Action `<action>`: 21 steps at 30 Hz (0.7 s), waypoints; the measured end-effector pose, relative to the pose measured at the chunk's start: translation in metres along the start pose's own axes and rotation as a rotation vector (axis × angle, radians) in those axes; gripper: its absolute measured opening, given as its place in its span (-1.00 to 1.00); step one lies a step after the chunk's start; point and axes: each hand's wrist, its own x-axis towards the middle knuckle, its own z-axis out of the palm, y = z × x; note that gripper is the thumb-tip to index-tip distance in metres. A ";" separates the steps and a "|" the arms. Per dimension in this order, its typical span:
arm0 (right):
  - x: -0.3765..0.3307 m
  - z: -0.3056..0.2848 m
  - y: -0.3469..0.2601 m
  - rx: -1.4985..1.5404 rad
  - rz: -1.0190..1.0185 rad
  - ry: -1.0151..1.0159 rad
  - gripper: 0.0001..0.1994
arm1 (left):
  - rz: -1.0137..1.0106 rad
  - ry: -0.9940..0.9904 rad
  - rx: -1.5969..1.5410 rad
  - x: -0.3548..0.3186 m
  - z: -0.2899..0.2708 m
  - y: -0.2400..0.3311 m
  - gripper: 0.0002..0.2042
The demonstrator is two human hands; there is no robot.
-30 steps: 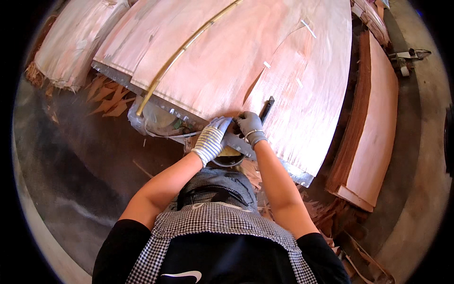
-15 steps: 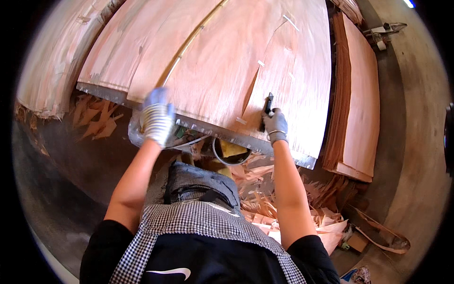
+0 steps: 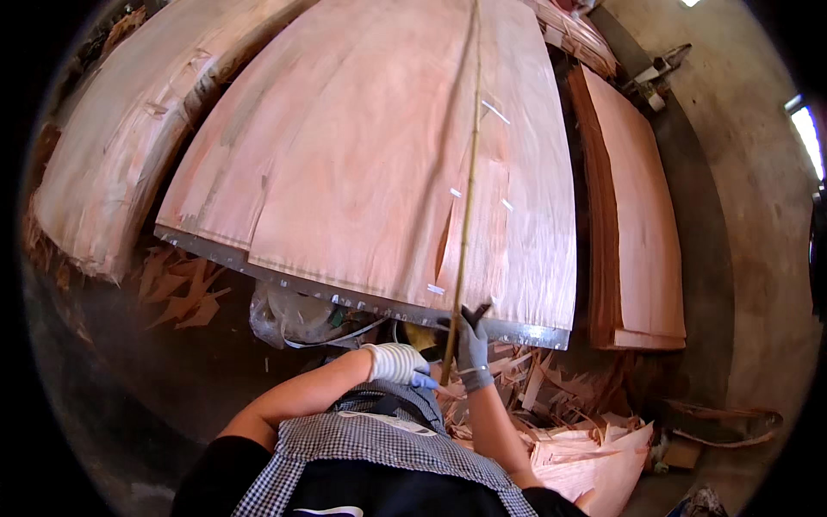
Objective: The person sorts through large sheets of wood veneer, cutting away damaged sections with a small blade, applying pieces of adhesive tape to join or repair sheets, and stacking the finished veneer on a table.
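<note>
Stick [image 3: 471, 172] of slim, rod-like build, yellow-brown with a faint green tinge and small joints along it like bamboo, smooth and nearly straight with a slight bend. It runs over the right part of a broad pinkish veneer sheet [image 3: 345, 155], whether resting on it or just above it cannot be told. Its long axis lies almost along the line of the person's sight: the far end runs out at the top edge of the view, and the near end points back toward the person, a little to the left, jutting past the table edge [image 3: 345, 298] to just beside the lap. White tape strips [image 3: 435, 289] sit on either side of it, and a dark slit [image 3: 444, 246] opens just to its left.

The right hand [image 3: 473, 347], in a grey glove, is curled around a dark tool [image 3: 476, 314] at the table edge; the stick passes along its inner side, though whether the fingers also grip it is unclear. The left hand [image 3: 403, 365], in a striped glove with blue fingertips, is over the checked apron [image 3: 362, 435], near the stick's lower end; how far its fingers are open, and whether they hold anything, cannot be told.
</note>
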 end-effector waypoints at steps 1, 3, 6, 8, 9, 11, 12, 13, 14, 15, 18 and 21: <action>-0.010 0.002 -0.006 -0.041 -0.078 0.115 -0.76 | -0.051 0.131 -0.013 -0.004 -0.005 -0.001 -0.60; -0.038 0.011 -0.042 0.110 0.084 -0.034 -0.83 | -0.160 0.380 -0.023 -0.015 -0.011 -0.009 -0.59; -0.062 0.020 -0.071 -0.015 0.089 -0.131 -0.90 | -0.350 0.633 -0.023 -0.040 -0.020 -0.036 -0.61; -0.069 0.019 -0.067 -0.074 0.045 -0.180 -0.88 | -0.405 0.717 -0.019 -0.058 -0.031 -0.049 -0.60; -0.075 0.018 -0.064 -0.106 0.025 -0.199 -0.87 | -0.398 0.771 -0.043 -0.069 -0.034 -0.053 -0.60; -0.105 0.015 -0.072 -0.147 0.069 -0.272 -0.88 | -0.378 0.845 -0.086 -0.093 -0.046 -0.057 -0.59; -0.115 0.012 -0.066 -0.232 0.011 -0.330 -0.88 | -0.316 0.859 -0.044 -0.109 -0.052 -0.080 -0.58; -0.125 0.001 -0.056 -0.327 -0.046 -0.363 -0.86 | -0.420 0.902 -0.230 -0.119 -0.072 -0.077 -0.60; -0.128 -0.006 -0.035 -0.364 -0.099 -0.451 -0.80 | -0.397 1.167 -0.174 -0.140 -0.078 -0.120 -0.61; -0.128 -0.029 -0.012 -0.426 -0.134 -0.450 -0.73 | -0.781 1.231 -0.296 -0.130 -0.120 -0.066 -0.66; -0.131 -0.047 0.029 -0.821 -0.159 -0.499 -0.63 | -0.659 1.486 0.908 -0.177 -0.140 -0.108 -0.68; -0.152 -0.044 0.029 -0.868 -0.135 -0.601 -0.64 | -0.802 1.477 0.585 -0.203 -0.118 -0.173 -0.68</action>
